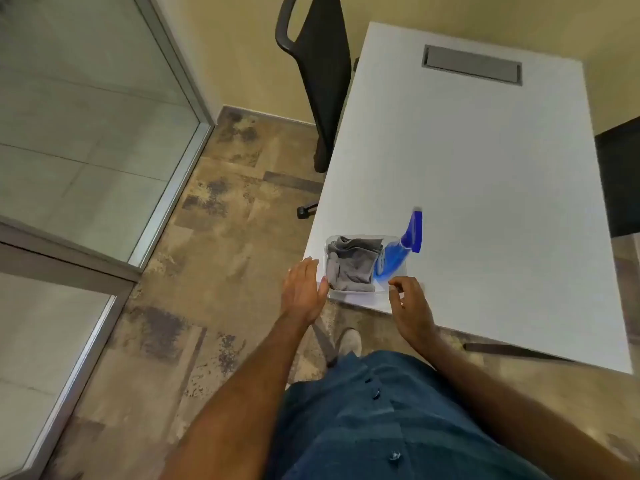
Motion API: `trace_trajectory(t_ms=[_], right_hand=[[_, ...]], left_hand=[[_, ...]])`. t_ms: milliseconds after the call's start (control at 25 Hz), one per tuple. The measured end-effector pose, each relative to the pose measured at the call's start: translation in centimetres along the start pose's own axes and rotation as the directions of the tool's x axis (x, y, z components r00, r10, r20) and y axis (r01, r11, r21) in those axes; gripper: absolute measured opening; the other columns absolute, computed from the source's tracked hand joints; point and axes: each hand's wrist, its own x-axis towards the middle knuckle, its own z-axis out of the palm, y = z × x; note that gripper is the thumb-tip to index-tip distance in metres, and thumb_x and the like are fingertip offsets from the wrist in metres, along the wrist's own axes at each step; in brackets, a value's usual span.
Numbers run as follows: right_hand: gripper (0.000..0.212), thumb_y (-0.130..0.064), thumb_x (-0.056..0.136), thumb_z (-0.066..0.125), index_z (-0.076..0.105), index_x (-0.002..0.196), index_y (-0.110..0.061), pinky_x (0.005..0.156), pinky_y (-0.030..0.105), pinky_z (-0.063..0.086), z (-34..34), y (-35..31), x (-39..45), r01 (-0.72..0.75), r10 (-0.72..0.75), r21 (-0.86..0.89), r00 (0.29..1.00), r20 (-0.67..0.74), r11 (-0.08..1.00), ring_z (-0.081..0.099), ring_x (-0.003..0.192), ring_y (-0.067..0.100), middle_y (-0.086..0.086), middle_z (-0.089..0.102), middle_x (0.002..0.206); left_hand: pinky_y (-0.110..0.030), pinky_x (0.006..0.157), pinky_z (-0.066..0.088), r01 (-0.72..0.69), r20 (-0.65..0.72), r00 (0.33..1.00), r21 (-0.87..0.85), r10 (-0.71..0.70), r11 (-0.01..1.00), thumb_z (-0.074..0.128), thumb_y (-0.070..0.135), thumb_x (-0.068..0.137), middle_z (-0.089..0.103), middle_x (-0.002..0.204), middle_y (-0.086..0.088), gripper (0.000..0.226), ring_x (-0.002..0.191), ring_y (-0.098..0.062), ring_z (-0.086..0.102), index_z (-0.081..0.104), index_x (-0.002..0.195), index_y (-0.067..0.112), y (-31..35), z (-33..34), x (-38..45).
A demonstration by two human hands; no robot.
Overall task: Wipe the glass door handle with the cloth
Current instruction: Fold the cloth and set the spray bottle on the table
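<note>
A grey cloth (351,263) lies crumpled in a clear plastic tub (353,295) at the near left corner of the white table (485,174). A blue spray bottle (403,249) leans in the same tub, to the right of the cloth. My left hand (303,291) hovers flat and open just left of the tub, its thumb near the tub's wall. My right hand (408,304) is at the tub's near right corner, fingers curled and apart, holding nothing. The glass door (86,133) with its metal frame stands at the left; no handle shows.
A black office chair (318,74) stands at the table's far left side, and a second dark chair (620,178) is at the right edge. A grey cable hatch (472,65) is set in the far tabletop. Mottled brown floor (214,271) lies between door and table.
</note>
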Motion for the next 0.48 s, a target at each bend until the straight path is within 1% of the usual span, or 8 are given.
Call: trace_trajectory(t_ms=[40,80,160,200,240,320,400,480], right_hand=[[0.01,-0.015,0.105,0.055,0.057,0.114,-0.013,0.088,0.034,0.057,-0.5,0.7,0.7,-0.065,0.069,0.05,0.995,-0.071,0.997,0.062,0.102,0.025,0.004,0.06,0.112],[0.011,-0.015,0.103,0.058,0.054,0.114,-0.012,0.087,0.035,0.058,-0.9,1.1,1.3,-0.137,0.148,0.096,0.981,-0.125,0.986,0.062,0.1,0.025,0.003,0.058,0.111],[0.029,-0.018,0.099,0.067,0.049,0.122,-0.013,0.086,0.035,0.061,-1.8,1.5,2.6,-0.22,0.25,0.184,0.954,-0.164,0.958,0.061,0.101,0.022,0.0,0.055,0.118],[0.04,-0.019,0.096,0.072,0.047,0.127,-0.014,0.083,0.028,0.061,-2.2,1.7,3.5,-0.207,0.247,0.228,0.955,-0.162,0.951,0.061,0.104,0.019,-0.002,0.054,0.124],[0.05,-0.02,0.093,0.076,0.045,0.133,-0.015,0.081,0.018,0.058,-2.6,1.7,4.3,-0.167,0.213,0.258,0.963,-0.163,0.952,0.06,0.107,0.015,-0.005,0.052,0.13],[0.063,-0.017,0.088,0.081,0.045,0.139,-0.016,0.081,0.007,0.052,-3.3,1.4,5.8,-0.076,0.119,0.263,0.981,-0.152,0.962,0.058,0.112,0.007,-0.009,0.049,0.136],[0.062,-0.013,0.086,0.082,0.049,0.138,-0.016,0.087,0.005,0.048,-3.5,1.1,7.1,-0.001,0.034,0.238,0.99,-0.137,0.971,0.056,0.114,0.0,-0.009,0.05,0.133],[0.055,-0.011,0.088,0.08,0.052,0.134,-0.021,0.09,0.005,0.047,-3.5,0.4,7.9,0.026,0.0,0.231,0.993,-0.115,0.973,0.057,0.112,-0.006,-0.009,0.054,0.129]], left_hand=[[-0.043,0.121,0.03,-0.017,-0.027,0.999,-0.018,0.016,1.0,0.049,0.032,0.11,0.046,0.159,-0.009,0.048,0.145,-0.028,0.042,0.044,0.154,0.013,0.9,0.3,1.1],[-0.042,0.115,0.035,-0.018,-0.05,0.999,-0.027,0.017,0.999,0.051,0.032,0.109,0.051,0.152,-0.009,0.044,0.138,-0.027,0.047,0.049,0.149,0.014,1.6,0.4,1.9],[-0.042,0.107,0.04,-0.032,-0.089,0.995,0.021,0.033,0.999,0.053,0.032,0.107,0.057,0.144,-0.007,0.038,0.13,-0.026,0.051,0.055,0.142,0.015,3.0,0.6,3.9],[-0.041,0.106,0.041,-0.027,-0.088,0.996,0.057,0.032,0.998,0.055,0.033,0.107,0.058,0.142,-0.006,0.038,0.13,-0.026,0.051,0.056,0.141,0.016,3.5,0.9,4.9],[-0.041,0.106,0.041,-0.028,-0.074,0.997,0.095,0.036,0.995,0.056,0.034,0.106,0.058,0.143,-0.004,0.039,0.13,-0.025,0.051,0.055,0.142,0.018,3.8,1.1,5.6],[-0.041,0.108,0.039,-0.053,-0.045,0.997,0.168,0.061,0.984,0.057,0.037,0.106,0.055,0.147,-0.001,0.043,0.134,-0.024,0.049,0.051,0.145,0.02,4.3,1.6,7.2],[-0.041,0.108,0.036,-0.08,-0.009,0.996,0.25,0.085,0.965,0.054,0.032,0.106,0.052,0.151,0.001,0.044,0.135,-0.024,0.047,0.046,0.148,0.02,4.7,2.2,8.4],[-0.044,0.109,0.033,-0.067,0.02,0.998,0.327,0.064,0.943,0.049,0.021,0.105,0.052,0.151,0.0,0.044,0.135,-0.026,0.046,0.042,0.148,0.02,5.1,3.0,9.3]])
